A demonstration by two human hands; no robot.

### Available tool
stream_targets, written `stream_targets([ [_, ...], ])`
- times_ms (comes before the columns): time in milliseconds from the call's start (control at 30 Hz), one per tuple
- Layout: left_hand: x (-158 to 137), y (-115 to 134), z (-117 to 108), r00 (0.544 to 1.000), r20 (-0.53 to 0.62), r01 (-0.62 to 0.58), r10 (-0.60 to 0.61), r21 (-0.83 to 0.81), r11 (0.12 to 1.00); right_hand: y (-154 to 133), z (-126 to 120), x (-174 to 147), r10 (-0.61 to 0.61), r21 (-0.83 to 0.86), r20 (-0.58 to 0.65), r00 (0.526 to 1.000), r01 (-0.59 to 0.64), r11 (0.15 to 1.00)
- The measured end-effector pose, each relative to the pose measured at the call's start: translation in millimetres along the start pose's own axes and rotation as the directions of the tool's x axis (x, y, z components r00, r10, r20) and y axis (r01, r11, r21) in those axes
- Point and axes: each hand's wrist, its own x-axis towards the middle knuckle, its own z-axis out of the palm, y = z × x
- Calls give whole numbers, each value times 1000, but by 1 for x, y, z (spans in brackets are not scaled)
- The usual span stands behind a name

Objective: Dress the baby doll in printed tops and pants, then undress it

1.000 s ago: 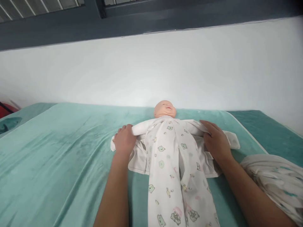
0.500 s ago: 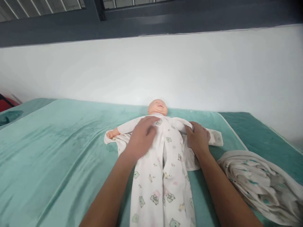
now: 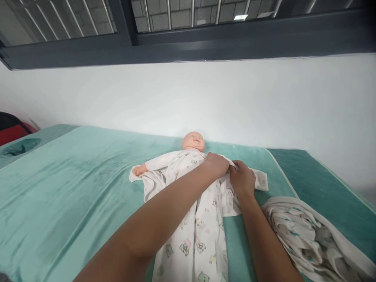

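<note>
A baby doll (image 3: pixel 193 141) lies on its back, head toward the wall, on a green sheet. White baby pajamas (image 3: pixel 188 246) printed with small bears cover its front, the legs stretching toward me. The doll's arm on the left, in a plain white sleeve, rests on an opened white garment spread beneath. My left hand (image 3: pixel 217 164) reaches across the chest, its fingers closed on the pajamas at the shoulder on the right. Close beside it, my right hand (image 3: pixel 242 177) pinches the same cloth near the sleeve. The doll's arm on that side is hidden.
A crumpled white patterned cloth (image 3: pixel 314 239) lies on the right. The green sheet (image 3: pixel 73 188) reaches back to a white wall (image 3: pixel 147 102), under a dark window frame with bars. A red and black item (image 3: pixel 11 129) sits at the far left.
My left hand has moved from the left side of the chest across to the right shoulder and gripped the cloth. My right hand stays near the sleeve. The view has tilted up a little.
</note>
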Motion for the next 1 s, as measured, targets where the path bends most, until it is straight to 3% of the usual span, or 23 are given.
stream_targets([
  [200, 19, -1, 5, 999, 32, 25, -26, 36, 999, -1, -3, 4, 8, -40, 34, 999, -6, 999],
  [400, 9, -5, -2, 999, 11, 44, -45, 81, 996, -3, -10, 5, 43, -33, 55, 998, -41, 999],
  [633, -21, -19, -29, 996, -65, 71, -63, 123, 990, 7, -14, 10, 99, 208, -3, 995, -96, 973],
  [800, -40, -29, -40, 991, -112, 89, -72, 154, 984, 21, -9, 22, 256, 552, 5, 967, -216, 805],
  [1000, -56, -40, -41, 987, -128, 116, -92, 195, 974, 38, -1, 29, 312, 714, 78, 947, -272, 646],
])
